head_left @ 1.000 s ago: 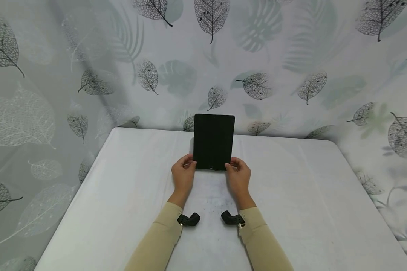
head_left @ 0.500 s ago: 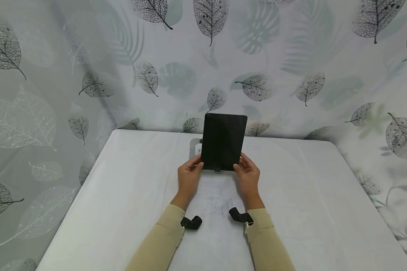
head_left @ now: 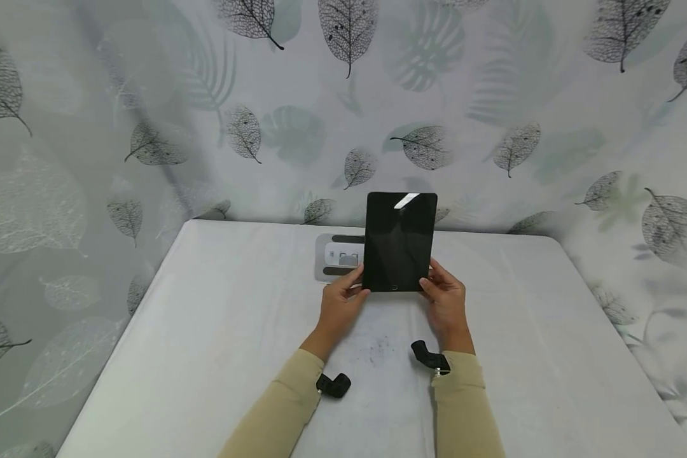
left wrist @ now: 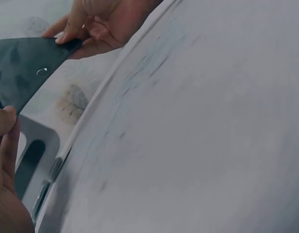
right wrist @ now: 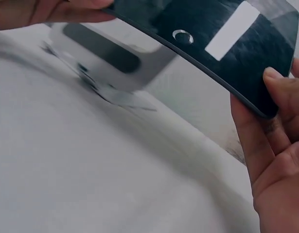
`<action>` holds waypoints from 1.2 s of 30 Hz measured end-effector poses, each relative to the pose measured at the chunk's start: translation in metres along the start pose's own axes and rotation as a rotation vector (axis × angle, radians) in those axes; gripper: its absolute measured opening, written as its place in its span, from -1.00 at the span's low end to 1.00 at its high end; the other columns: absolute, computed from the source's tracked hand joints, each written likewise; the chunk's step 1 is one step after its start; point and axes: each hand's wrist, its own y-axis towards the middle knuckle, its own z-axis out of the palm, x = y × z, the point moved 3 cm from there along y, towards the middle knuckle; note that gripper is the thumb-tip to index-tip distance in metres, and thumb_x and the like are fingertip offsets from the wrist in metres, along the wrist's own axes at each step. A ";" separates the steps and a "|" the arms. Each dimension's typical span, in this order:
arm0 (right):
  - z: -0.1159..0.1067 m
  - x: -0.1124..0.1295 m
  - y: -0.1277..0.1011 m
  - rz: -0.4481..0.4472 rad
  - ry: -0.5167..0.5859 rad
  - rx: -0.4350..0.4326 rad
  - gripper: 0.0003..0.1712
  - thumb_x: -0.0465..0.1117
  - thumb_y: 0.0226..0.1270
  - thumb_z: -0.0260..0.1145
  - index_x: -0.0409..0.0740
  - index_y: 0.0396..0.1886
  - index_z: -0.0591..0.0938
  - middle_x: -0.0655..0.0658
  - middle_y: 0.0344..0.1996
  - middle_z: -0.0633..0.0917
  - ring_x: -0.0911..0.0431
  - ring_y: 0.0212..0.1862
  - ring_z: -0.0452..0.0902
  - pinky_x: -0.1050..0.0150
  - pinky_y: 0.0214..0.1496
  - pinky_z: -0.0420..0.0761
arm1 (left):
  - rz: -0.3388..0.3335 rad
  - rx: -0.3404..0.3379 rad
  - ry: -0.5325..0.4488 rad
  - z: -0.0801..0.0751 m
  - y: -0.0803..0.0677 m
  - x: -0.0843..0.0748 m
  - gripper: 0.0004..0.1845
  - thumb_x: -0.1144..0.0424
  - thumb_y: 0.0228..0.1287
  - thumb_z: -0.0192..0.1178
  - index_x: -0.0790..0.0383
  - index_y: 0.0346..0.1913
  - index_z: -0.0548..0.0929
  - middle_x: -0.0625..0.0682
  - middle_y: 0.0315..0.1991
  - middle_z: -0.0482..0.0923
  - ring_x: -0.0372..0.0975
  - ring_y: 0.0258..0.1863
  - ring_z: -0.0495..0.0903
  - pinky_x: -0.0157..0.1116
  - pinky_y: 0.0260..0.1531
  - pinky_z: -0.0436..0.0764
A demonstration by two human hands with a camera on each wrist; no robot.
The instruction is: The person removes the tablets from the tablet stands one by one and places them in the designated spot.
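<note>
left hand [head_left: 341,306] pinches tablet [head_left: 397,245] at lower left corner, right hand [head_left: 448,299] at lower right; tablet up off table [head_left: 235,305] near far edge, partly hiding grey plate [head_left: 320,257]; lifted, seemingly, not set down.

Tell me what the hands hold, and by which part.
A black tablet, pinched at its two lower corners: one by the left hand, the other by the right hand.

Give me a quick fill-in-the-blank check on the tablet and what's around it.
1. Of the left hand and right hand, ____ grip the tablet.
2. In the head view, the grey plate shows to the ____ of the tablet.
3. The tablet's face is coloured ____.
4. The table cover is coloured ____.

Missing words: both; left; black; white.
</note>
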 end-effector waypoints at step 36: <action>-0.070 0.036 -0.003 0.347 -0.375 -0.296 -0.48 -0.55 0.29 0.33 -0.36 0.26 0.61 0.13 -0.44 0.66 0.31 -0.35 0.60 0.48 -0.28 0.66 | -0.356 0.001 0.109 0.085 -0.009 0.004 -0.41 0.52 0.18 0.40 0.29 0.32 0.59 0.23 0.12 0.71 -0.11 0.05 0.76 -0.43 -0.03 0.72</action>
